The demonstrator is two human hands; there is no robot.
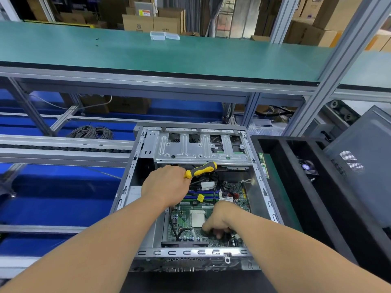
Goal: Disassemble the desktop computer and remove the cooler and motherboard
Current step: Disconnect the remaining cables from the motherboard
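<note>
— Motherboard first: where is it sitting?

— It is lying flat in the bottom of the open computer case, green, with the bare square processor showing near its middle.

— And the hands?

— The right hand is reaching down onto the board just beside the processor, fingers curled downward at the board's near edge — whether they are pinching anything I cannot tell, as the fingertips are hiding it. The left hand is hovering higher, over the far part of the board, and is gripping a screwdriver by its yellow and black handle, which is sticking out to the right.

— Anything else inside the case?

— Black cables are running across the board under the left hand, one ending in a yellow connector. A silver drive cage is spanning the far end of the case.

— And around it?

— A black tray is standing just to the right, holding a green memory stick along its left wall. Beyond the case, a green-topped bench is crossing the view — a small clear plastic box is resting on its far edge.
</note>
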